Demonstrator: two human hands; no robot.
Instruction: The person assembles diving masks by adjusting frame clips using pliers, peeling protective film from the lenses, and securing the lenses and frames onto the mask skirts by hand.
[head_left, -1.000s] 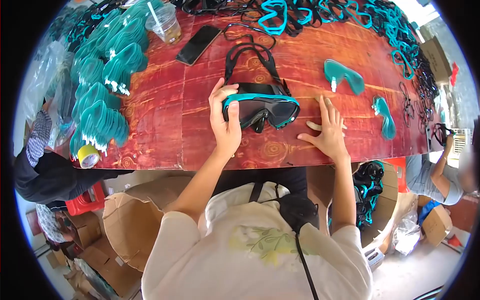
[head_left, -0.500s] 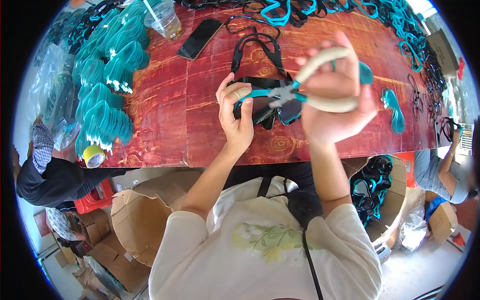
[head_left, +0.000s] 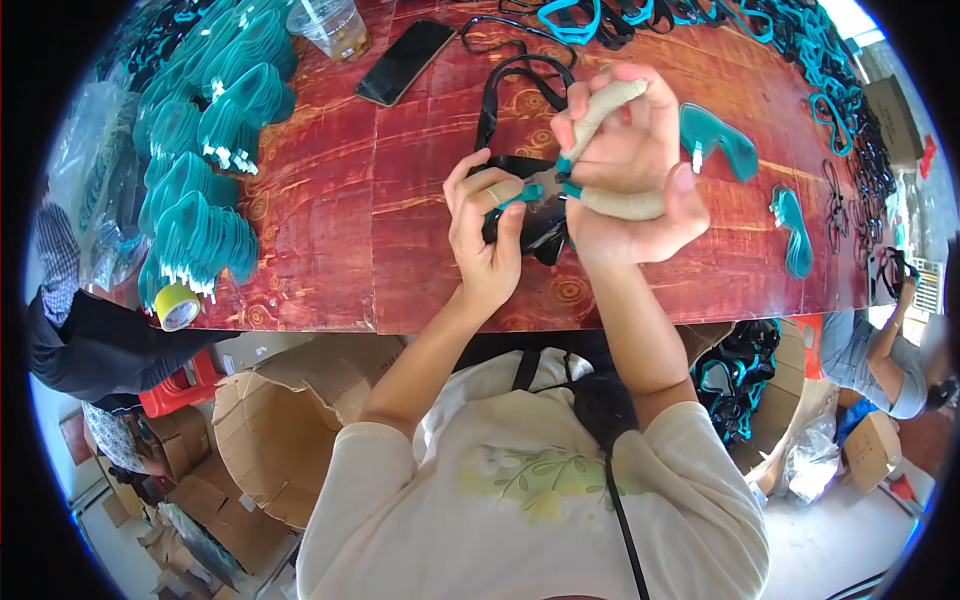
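Note:
My left hand [head_left: 485, 225] is closed, thumb and fingers pinching the teal edge of a black and teal diving mask [head_left: 540, 235]. Most of the mask is hidden behind my hands and the tool. My right hand [head_left: 640, 190] grips pliers [head_left: 625, 205] with cloth-wrapped handles spread apart. The fingers curl round the upper handle, and the lower one lies across the palm. The pliers' jaws meet the teal edge close to my left fingertips; whether they bite on it I cannot tell. A black strap [head_left: 487, 105] loops behind the mask. One teal lens-shaped piece [head_left: 730, 150] lies right of my right hand.
Stacked teal pieces [head_left: 205, 235], yellow tape [head_left: 177, 307], a phone [head_left: 405, 62] and a plastic cup [head_left: 330, 28] occupy the table's left. Teal frames [head_left: 830, 120] line its right edge. Below are an open carton [head_left: 270, 440] and a box of masks [head_left: 740, 380]. People are at both sides.
My right hand and the pliers have shifted left, closer to my left hand. The teal piece on the right, partly covered before, now shows whole. The camera view has tilted slightly.

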